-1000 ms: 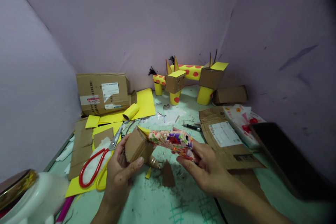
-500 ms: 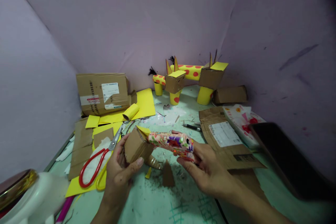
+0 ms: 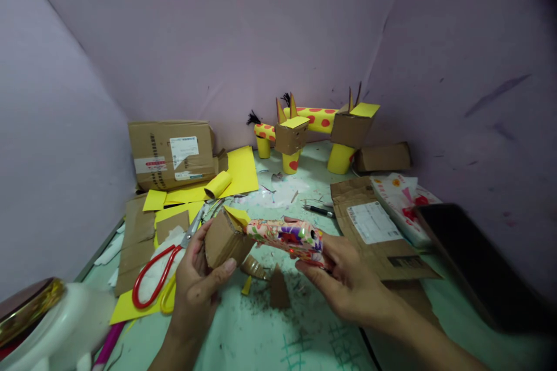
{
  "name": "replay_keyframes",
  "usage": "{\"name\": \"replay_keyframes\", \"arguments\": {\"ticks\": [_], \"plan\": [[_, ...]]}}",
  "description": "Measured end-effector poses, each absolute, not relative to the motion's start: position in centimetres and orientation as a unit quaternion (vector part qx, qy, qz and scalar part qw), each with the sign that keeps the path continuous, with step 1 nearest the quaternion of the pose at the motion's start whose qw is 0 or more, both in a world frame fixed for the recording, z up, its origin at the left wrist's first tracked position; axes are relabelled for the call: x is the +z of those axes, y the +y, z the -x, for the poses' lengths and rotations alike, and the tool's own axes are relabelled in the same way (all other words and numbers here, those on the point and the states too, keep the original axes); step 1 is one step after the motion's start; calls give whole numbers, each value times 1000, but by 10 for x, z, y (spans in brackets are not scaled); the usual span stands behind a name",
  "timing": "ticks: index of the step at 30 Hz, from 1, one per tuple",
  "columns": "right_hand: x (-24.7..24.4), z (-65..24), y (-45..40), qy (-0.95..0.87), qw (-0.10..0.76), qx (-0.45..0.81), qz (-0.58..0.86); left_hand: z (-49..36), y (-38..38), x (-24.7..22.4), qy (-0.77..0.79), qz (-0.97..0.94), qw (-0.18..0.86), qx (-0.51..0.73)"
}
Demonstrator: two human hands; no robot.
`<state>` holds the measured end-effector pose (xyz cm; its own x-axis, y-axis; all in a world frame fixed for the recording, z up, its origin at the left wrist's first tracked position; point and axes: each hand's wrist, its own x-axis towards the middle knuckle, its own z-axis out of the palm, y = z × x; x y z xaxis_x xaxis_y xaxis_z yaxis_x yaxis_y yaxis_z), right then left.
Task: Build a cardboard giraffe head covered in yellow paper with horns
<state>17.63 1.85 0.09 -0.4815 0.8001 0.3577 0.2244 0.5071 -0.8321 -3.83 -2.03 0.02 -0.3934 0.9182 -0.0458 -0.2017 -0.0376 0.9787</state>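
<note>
My left hand (image 3: 195,284) is closed around a small cardboard box (image 3: 225,239), tilted, with a yellow paper flap (image 3: 237,216) along its upper edge. A colourfully patterned glue gun (image 3: 282,235) is gripped in my right hand (image 3: 343,278), its nozzle end touching or very close to the box's right side near the yellow flap. The nozzle tip itself is hidden. A small red light glows on the gun's side. Below the hands lie a pointed cardboard piece (image 3: 278,288), a yellow scrap (image 3: 246,286) and a roll of clear tape (image 3: 255,267).
Red-and-yellow-handled scissors (image 3: 156,275) lie left among yellow paper (image 3: 239,171) and cardboard. Two spotted cardboard animals, a smaller (image 3: 290,138) and a larger one (image 3: 351,129), stand at the back. A pen (image 3: 319,210), flattened cardboard (image 3: 348,197) and a dark phone (image 3: 474,266) are rightward.
Both hands keep their grips, and the glue gun stays at the box's edge. The box is tilted very slightly differently; the whole view has shifted a little.
</note>
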Motion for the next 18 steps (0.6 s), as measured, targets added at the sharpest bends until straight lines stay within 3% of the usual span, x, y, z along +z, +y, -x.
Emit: {"name": "replay_keyframes", "arguments": {"ticks": [5, 12, 18], "plan": [[7, -178, 18, -759, 379, 406, 340, 35, -20, 4, 525, -300, 449, 658], [7, -174, 30, -535, 459, 616, 352, 38, -18, -2, 482, -260, 515, 660], [-15, -168, 48, -431, 459, 635, 448, 38, -21, -10, 403, -216, 617, 641]]}}
